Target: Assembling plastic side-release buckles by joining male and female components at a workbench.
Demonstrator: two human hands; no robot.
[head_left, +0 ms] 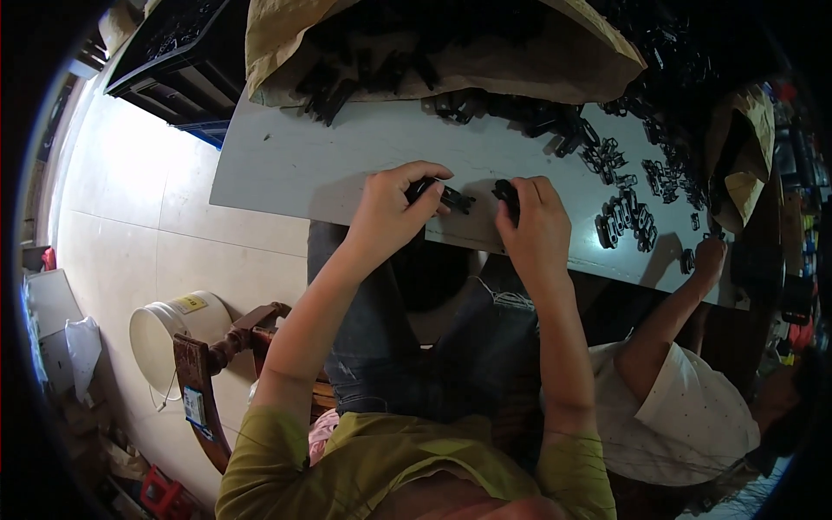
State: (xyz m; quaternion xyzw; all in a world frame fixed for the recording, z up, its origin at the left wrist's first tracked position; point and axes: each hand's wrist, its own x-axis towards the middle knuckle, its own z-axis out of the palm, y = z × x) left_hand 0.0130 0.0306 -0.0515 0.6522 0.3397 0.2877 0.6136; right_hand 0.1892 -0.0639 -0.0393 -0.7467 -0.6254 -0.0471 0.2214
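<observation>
A small black plastic clip part (440, 194) sits in the left hand (392, 212), its fingers curled tight around one end while the other end juts out to the right, just above the near edge of the pale grey bench (347, 160). Just beside it, the right hand (536, 221) has its fingers closed on a second small black plastic piece (505, 194); the two pieces are close together but apart. Both hands hover over the bench edge, above the person's lap in dark denim.

Further right on the bench lie rows of assembled black clips (626, 217), and a loose heap of black plastic parts (520, 113) stretches along the far side. Behind it a crumpled brown paper sack (537, 61) lies open with more black parts inside. At the right, another person's hand (709, 257) rests at the bench edge, the arm coming from a white dotted sleeve. On the tiled floor to the left stand a white plastic bucket (165, 334) and a dark wooden chair (208, 364).
</observation>
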